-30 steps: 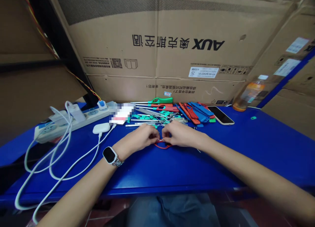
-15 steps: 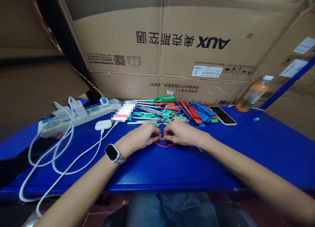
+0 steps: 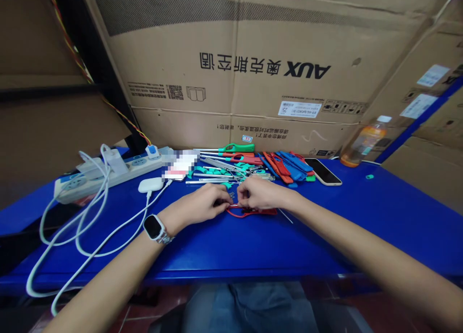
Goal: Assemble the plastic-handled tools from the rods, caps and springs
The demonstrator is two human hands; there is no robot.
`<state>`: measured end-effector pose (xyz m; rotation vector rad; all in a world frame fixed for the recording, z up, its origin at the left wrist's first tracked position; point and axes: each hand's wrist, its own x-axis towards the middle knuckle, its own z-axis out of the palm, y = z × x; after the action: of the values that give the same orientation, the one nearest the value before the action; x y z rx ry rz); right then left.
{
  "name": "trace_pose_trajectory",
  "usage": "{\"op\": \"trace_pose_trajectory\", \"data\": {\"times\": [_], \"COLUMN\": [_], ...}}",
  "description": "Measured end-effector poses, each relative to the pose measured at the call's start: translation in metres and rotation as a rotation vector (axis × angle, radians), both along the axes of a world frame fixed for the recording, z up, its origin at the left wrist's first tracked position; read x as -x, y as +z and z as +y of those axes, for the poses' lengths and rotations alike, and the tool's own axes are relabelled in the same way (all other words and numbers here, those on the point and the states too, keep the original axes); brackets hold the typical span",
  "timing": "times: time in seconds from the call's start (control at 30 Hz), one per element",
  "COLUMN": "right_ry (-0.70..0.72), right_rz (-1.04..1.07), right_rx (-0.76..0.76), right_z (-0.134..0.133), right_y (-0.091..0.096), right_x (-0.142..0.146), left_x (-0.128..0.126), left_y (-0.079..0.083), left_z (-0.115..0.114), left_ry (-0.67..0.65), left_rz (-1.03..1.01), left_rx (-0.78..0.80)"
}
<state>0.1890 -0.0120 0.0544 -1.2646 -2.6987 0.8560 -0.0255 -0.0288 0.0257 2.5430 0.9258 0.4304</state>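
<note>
- Cardboard [image 3: 217,29] with upside-down AUX lettering stands behind a blue tabletop [image 3: 231,256].
- Near the middle I see a red handle shell [image 3: 265,211] lying on the tabletop, partly under the right hand.
- My left hand [image 3: 211,201] has its fingers curled towards the thumb at the shell's left end — whether it pinches anything, I cannot tell.
- My right hand [image 3: 258,193] bends its fingers down over the shell, nearly closed; its grip is hidden from me.
- Just beyond both hands lie metal tubes [image 3: 208,181] mixed with green parts.
- Further right I make out a pile of red, orange and blue shells [image 3: 294,166], then a phone [image 3: 323,171] and a bottle [image 3: 363,145].
- Far left — a white power strip [image 3: 136,170] with cables.
</note>
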Motion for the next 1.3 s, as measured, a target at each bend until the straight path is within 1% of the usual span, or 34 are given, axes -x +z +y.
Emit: {"op": "trace_pose_trajectory", "data": {"times": [0.13, 0.33, 0.53, 0.67, 0.83, 1.0, 1.13, 1.3], "right_ry": [0.001, -0.056, -0.04, -0.048, -0.043, -0.008, -0.045, -0.083], "right_rz": [0.063, 0.066, 0.095, 0.112, 0.134, 0.163, 0.113, 0.098], "right_rx": [-0.114, -0.15, -0.187, -0.205, -0.23, -0.355, -0.459, -0.506], "right_z": [-0.006, -0.011, -0.013, -0.015, -0.018, -0.026, -0.03, -0.029], "right_y": [-0.004, -0.008, -0.01, -0.012, -0.012, -0.012, -0.015, -0.022], "right_x": [-0.004, -0.006, -0.007, -0.007, -0.008, -0.001, 0.009, 0.016], "left_x": [0.012, 0.016, 0.016, 0.017, 0.019, 0.019, 0.018, 0.019], "left_y": [0.007, 0.009, 0.013, 0.01, 0.008, 0.013, 0.015, 0.012], "left_z": [-0.003, -0.003, -0.006, -0.006, -0.005, -0.006, -0.008, -0.008], "left_ry": [0.049, 0.064, 0.135, 0.151, 0.184, 0.176, 0.147, 0.132], "left_rz": [-0.039, -0.034, -0.008, -0.036, -0.016, -0.012, -0.036, -0.057], "left_rx": [0.139, 0.126, 0.171, 0.2, 0.206, 0.192, 0.158, 0.119]}}
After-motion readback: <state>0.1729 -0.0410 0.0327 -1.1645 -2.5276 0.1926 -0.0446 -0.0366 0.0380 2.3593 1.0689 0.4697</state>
